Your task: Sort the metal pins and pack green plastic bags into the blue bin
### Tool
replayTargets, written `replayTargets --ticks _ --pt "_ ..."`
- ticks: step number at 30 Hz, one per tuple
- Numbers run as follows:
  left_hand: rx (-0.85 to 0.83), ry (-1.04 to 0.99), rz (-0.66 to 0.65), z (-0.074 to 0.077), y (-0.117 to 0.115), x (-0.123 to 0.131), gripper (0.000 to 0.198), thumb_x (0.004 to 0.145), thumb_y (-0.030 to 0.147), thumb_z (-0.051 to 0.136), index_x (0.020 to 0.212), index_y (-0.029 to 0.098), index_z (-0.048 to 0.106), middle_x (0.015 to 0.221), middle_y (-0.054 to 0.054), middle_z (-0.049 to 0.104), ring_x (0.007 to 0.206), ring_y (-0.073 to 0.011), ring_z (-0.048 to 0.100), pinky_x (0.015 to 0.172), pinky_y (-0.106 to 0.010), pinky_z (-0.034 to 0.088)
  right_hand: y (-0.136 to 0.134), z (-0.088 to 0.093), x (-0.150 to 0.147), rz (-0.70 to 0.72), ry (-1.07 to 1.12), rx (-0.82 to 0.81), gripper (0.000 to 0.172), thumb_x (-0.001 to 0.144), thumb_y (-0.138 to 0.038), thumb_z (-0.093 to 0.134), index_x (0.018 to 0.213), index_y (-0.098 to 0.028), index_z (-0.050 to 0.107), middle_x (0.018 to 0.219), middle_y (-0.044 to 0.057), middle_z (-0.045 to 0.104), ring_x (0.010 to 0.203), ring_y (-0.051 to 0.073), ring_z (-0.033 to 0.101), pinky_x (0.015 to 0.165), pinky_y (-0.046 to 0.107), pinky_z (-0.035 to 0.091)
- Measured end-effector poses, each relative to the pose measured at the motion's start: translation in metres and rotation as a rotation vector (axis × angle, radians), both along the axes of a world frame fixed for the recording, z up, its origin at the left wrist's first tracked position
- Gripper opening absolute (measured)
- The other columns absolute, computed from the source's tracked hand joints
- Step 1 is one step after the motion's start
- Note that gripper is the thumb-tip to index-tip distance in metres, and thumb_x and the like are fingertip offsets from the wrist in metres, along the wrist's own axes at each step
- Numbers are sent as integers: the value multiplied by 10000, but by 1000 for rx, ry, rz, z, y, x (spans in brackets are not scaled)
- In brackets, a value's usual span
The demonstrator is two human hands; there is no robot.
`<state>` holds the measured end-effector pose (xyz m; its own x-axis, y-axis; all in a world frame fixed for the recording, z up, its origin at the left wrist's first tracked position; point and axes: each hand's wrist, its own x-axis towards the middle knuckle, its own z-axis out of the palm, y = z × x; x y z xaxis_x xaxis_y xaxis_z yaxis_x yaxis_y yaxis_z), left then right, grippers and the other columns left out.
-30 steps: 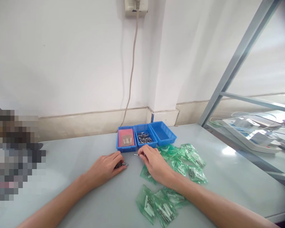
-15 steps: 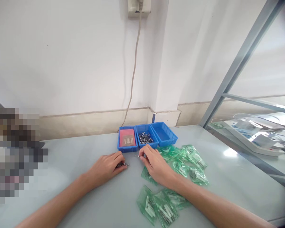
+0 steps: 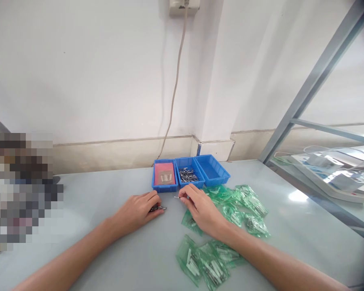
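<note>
Two fingertips of the right hand (image 3: 202,208) pinch a single pin (image 3: 177,197), a thin metal piece that sticks out to the left of the grip, just above the worktop (image 3: 109,190). The left hand (image 3: 138,211) lies palm down on the worktop. Its grip is curled closed over a small bundle of pins (image 3: 158,209), whose dark ends poke out past the fingertips toward the right hand. The two hands are near each other but apart, and the single pin sits between them, a little farther back than the bundle.

Just behind the hands, three blue trays stand side by side, touching. The left tray (image 3: 164,188) holds a pink pad with a small clear packet on it. The middle tray (image 3: 184,159) holds a heap of loose pins (image 3: 187,176), and the right tray (image 3: 212,171) shows its blue floor.

Green bags (image 3: 242,202) with metal pieces inside lie scattered on the worktop to the right of the right hand. One lies partly under that hand, and more are bunched beside the right forearm, nearer the camera.

Farther back, a cable (image 3: 176,93) hangs down the white wall (image 3: 94,81) to the worktop's rear edge. A grey metal frame (image 3: 315,76) slants up on the right.
</note>
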<state>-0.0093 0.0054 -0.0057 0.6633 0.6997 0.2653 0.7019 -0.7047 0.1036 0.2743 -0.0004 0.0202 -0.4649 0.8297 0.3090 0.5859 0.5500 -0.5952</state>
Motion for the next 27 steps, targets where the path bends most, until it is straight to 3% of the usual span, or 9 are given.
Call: replayTargets --ticks 19,27 --pt "-24 -10 3 3 -1 0 260 1133 480 463 1060 237 516 1002 3 666 786 -168 661 641 -281 391 1 -3 -1 -51 123 -74 158 1104 -238 441 1024 -250 577 960 6 664 805 189 589 719 307 432" --pt "-47 -25 7 4 -1 1 250 1126 472 486 1050 236 523 996 8 664 790 -163 660 653 -281 413 1 2 0 -38 188 -22 126 1097 -231 497 1044 -259 608 964 1 647 812 185 589 750 313 454"
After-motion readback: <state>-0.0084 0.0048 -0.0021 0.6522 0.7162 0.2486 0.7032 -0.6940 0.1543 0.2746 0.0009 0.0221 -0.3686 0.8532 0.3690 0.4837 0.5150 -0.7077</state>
